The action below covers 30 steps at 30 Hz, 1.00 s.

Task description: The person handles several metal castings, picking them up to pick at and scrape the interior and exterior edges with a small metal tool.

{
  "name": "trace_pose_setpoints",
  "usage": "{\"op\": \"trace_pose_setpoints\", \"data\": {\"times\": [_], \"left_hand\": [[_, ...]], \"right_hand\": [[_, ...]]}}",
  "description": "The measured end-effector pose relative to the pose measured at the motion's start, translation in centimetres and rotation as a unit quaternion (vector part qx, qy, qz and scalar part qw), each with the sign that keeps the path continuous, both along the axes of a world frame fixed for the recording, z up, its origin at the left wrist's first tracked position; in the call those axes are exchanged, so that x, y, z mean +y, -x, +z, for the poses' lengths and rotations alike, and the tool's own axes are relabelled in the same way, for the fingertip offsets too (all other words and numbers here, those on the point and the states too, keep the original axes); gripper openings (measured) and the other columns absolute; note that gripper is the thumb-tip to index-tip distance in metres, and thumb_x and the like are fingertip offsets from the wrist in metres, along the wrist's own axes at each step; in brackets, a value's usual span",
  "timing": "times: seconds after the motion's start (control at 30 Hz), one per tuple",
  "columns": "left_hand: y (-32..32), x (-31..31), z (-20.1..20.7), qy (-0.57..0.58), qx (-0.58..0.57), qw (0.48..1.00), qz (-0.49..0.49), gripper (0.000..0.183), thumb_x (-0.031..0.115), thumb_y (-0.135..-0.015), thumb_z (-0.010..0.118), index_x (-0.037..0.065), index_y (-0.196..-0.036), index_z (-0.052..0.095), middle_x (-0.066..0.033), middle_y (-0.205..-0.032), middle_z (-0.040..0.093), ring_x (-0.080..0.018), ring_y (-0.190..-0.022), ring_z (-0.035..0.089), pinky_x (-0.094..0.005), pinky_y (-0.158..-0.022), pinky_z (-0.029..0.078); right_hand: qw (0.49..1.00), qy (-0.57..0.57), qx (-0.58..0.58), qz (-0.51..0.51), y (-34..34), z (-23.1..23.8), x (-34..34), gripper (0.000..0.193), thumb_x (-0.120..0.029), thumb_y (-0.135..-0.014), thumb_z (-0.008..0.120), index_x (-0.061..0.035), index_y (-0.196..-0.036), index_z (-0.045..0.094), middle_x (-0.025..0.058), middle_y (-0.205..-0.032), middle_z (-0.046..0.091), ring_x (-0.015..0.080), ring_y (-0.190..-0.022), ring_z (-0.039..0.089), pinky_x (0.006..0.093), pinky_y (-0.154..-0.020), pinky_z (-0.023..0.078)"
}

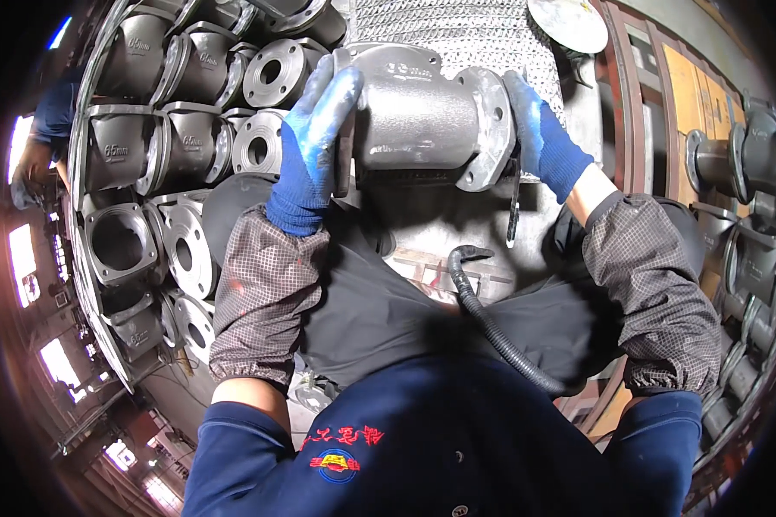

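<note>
A grey cast-metal flanged valve body [416,125] lies sideways between my two gloved hands. My left hand [317,129], in a blue-and-white coated glove, presses on its left flange with the fingers pointing up. Around the outer side of the round, bolt-holed right flange [489,129] is my right hand [539,133], in a matching glove; its fingertips lie partly behind the rim. Just below the right flange a thin dark rod [515,207] points downward. The underside of the casting is in shadow.
Stacked grey valve bodies [190,142] crowd the left side. More castings [754,250] stand at the right beside wooden boards [694,112]. A ribbed black hose [500,327] crosses my lap. Behind the casting is a textured silvery sheet [457,30] with a round pale disc [569,21] nearby.
</note>
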<state>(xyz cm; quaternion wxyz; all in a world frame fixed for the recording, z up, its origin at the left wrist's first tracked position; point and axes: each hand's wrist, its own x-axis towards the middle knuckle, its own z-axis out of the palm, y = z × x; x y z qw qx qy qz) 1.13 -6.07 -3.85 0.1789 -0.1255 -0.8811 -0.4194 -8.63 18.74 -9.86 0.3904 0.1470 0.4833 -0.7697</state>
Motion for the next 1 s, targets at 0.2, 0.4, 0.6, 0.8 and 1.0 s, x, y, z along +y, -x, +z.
{"op": "trace_pose_setpoints", "data": {"times": [0.2, 0.4, 0.6, 0.8, 1.0], "left_hand": [[-0.2, 0.6, -0.5, -0.308, -0.144, 0.937, 0.076, 0.031, 0.009, -0.093, 0.048, -0.002, -0.121, 0.054, -0.0179, -0.119, 0.058, -0.0268, -0.110, 0.056, -0.0328, -0.095, 0.044], [0.2, -0.6, -0.6, 0.173, 0.136, 0.975, -0.039, 0.057, 0.005, -0.082, 0.062, -0.003, -0.131, 0.033, -0.0271, -0.121, 0.052, -0.0362, -0.104, 0.060, -0.0414, -0.088, 0.049], [0.3, -0.8, -1.5, 0.100, 0.114, 0.988, 0.017, 0.028, 0.005, -0.090, 0.049, -0.002, -0.117, 0.052, -0.0225, -0.114, 0.059, -0.0345, -0.107, 0.059, -0.0395, -0.092, 0.047], [0.0, 0.0, -0.6, 0.089, 0.067, 0.994, 0.014, 0.028, 0.008, -0.092, 0.045, -0.005, -0.115, 0.055, -0.0212, -0.114, 0.059, -0.0302, -0.104, 0.060, -0.0375, -0.090, 0.047], [0.0, -0.5, -1.3, -0.048, -0.026, 0.997, 0.052, 0.031, 0.010, -0.094, 0.042, -0.006, -0.118, 0.054, -0.0196, -0.115, 0.059, -0.0293, -0.107, 0.058, -0.0366, -0.094, 0.044]], "right_hand": [[0.939, -0.269, 0.200, 0.074, -0.4, 0.6, 0.3, 0.052, -0.043, -0.094, 0.042, -0.0001, -0.120, 0.053, 0.0137, -0.108, 0.060, 0.0214, -0.095, 0.059, 0.0331, -0.079, 0.049], [0.908, -0.167, 0.383, -0.028, -2.0, 7.2, 0.7, 0.032, -0.007, -0.088, 0.048, -0.0060, -0.118, 0.056, 0.0139, -0.098, 0.065, 0.0163, -0.066, 0.061, 0.0277, -0.063, 0.052], [0.719, -0.348, 0.583, 0.150, -6.0, 4.9, -0.1, 0.044, 0.003, -0.081, 0.043, -0.0047, -0.123, 0.054, 0.0141, -0.089, 0.065, 0.0220, -0.074, 0.065, 0.0289, -0.067, 0.051], [0.902, -0.141, 0.313, 0.262, -8.1, 6.4, 4.4, 0.028, -0.003, -0.085, 0.046, -0.0006, -0.110, 0.059, 0.0101, -0.081, 0.063, 0.0134, -0.060, 0.056, 0.0255, -0.057, 0.046], [0.917, -0.100, 0.112, 0.369, -9.3, 6.3, 6.5, 0.042, -0.040, -0.091, 0.055, 0.0006, -0.101, 0.061, 0.0038, -0.068, 0.061, 0.0075, -0.052, 0.052, 0.0213, -0.046, 0.041]]}}
